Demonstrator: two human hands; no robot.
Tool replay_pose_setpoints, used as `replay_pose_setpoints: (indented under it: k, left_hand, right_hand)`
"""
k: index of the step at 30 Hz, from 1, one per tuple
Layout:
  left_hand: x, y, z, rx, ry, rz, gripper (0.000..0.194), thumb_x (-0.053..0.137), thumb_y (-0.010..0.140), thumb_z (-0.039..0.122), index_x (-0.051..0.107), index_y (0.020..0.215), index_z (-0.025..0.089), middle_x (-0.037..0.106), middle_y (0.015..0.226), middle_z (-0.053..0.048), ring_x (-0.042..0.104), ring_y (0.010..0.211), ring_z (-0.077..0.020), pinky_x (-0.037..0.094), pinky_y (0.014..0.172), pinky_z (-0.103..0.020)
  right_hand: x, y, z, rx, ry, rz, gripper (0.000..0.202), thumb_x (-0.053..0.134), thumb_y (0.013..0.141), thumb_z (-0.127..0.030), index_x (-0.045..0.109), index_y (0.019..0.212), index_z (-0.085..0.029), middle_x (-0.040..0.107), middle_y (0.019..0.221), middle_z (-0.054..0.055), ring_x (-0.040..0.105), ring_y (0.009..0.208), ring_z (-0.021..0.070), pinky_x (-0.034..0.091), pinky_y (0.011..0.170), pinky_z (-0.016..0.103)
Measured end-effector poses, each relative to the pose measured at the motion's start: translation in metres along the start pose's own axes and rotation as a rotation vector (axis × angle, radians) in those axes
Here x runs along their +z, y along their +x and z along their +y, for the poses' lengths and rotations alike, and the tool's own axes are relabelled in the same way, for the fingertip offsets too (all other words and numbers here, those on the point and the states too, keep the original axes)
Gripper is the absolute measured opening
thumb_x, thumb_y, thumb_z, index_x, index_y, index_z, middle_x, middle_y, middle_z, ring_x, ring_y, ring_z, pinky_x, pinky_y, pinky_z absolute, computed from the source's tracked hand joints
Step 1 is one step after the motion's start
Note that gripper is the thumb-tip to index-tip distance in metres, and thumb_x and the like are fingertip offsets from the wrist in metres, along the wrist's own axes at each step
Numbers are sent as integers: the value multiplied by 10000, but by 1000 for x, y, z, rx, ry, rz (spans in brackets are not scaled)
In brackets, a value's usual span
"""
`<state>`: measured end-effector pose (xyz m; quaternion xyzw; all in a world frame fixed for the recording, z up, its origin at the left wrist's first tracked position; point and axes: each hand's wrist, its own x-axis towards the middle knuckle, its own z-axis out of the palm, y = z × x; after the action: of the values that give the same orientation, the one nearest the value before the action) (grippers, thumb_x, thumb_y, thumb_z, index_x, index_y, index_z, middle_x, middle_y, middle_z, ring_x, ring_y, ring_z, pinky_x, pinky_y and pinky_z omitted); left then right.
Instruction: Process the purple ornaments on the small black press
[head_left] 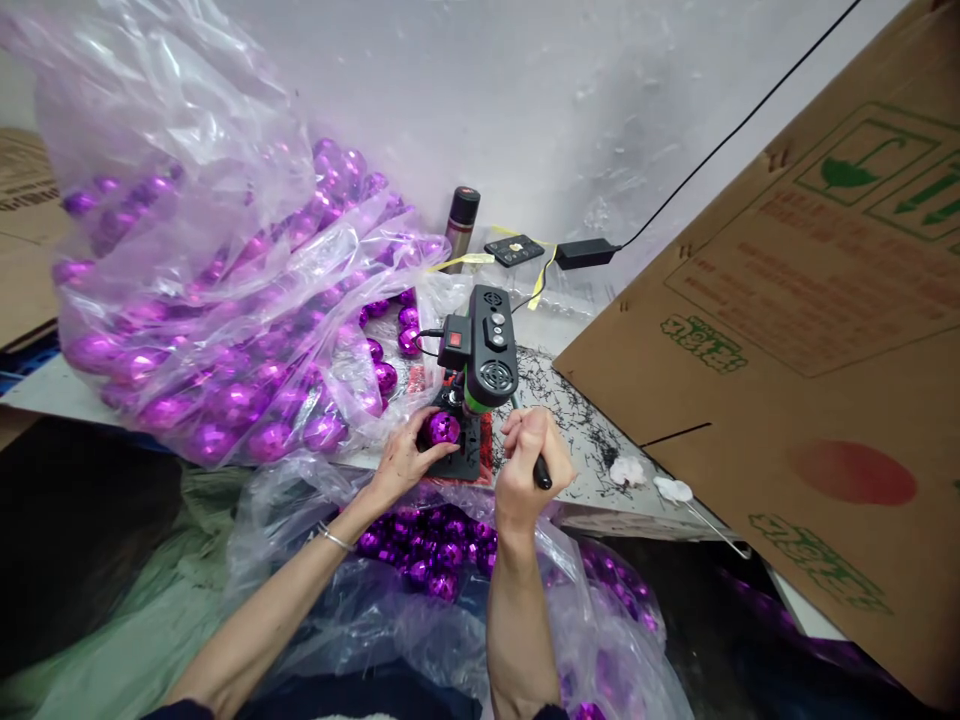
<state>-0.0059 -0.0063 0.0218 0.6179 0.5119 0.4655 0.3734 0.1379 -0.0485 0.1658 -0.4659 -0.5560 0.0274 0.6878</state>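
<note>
A shiny purple ball [444, 428] sits on the black base [466, 462] of a small upright device, held between the thumb and fingers of my left hand [409, 455]. The black head of the device [493, 345], with round grilles and a green band at its lower end, stands just above and behind the ball. To the right of the base, my right hand [531, 460] is wrapped round a black-ended handle [542, 473]. A thin rod shows above that fist, close to the device head. The handle's middle is hidden by my fingers.
A large clear bag of purple balls [240, 400] fills the left; another open bag [442, 550] lies below the table edge. A dark bottle [461, 225], a black adapter [585, 253] and a flat black object [514, 250] stand behind. A cardboard box [787, 330] leans at right. Black scraps litter the table [577, 430].
</note>
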Motion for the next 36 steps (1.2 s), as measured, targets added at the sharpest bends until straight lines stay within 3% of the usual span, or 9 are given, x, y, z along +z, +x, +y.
replay_pose_setpoints:
  k: [8, 14, 23, 28, 36]
  left_hand:
    - [12, 3, 4, 205, 210, -5, 581, 898, 884, 429, 667, 1369, 208, 805, 1311, -135, 779, 1233, -346, 627, 1088, -519]
    - [10, 5, 1, 276, 266, -76, 584, 900, 889, 435, 680, 1386, 221, 800, 1280, -122, 778, 1203, -340, 631, 1070, -519]
    - [25, 5, -6, 283, 349, -69, 620, 851, 935, 439, 637, 1465, 199, 761, 1323, -143, 712, 1250, -355, 561, 1101, -523]
    - [22, 2, -2, 261, 362, -137, 579, 796, 967, 383, 593, 1480, 204, 727, 1351, -143, 681, 1271, -352, 531, 1096, -505]
    - [26, -1, -4, 218, 346, -131, 587, 822, 944, 363, 585, 1463, 225, 716, 1340, -133, 666, 1287, -362, 517, 1115, -518]
  right_hand:
    - [-2, -4, 0, 12, -23, -16, 469, 472, 1149, -332, 496, 688, -247, 499, 638, -43, 586, 641, 128, 467, 643, 305]
    - [-3, -7, 1, 11, 6, -20, 445, 486, 1148, -302, 524, 709, -237, 530, 658, -43, 591, 643, 117, 467, 648, 296]
    - [-6, -11, 2, 9, -8, -27, 412, 497, 1131, -245, 538, 721, -234, 546, 672, -39, 602, 666, 127, 462, 660, 299]
    - [-6, -30, 19, -52, -35, -13, 400, 472, 1118, -202, 547, 726, -235, 582, 701, -28, 620, 688, 139, 473, 660, 300]
    - [3, -56, 46, -120, 13, 53, 393, 409, 1138, -265, 516, 759, -256, 570, 757, -22, 567, 633, 144, 447, 594, 315]
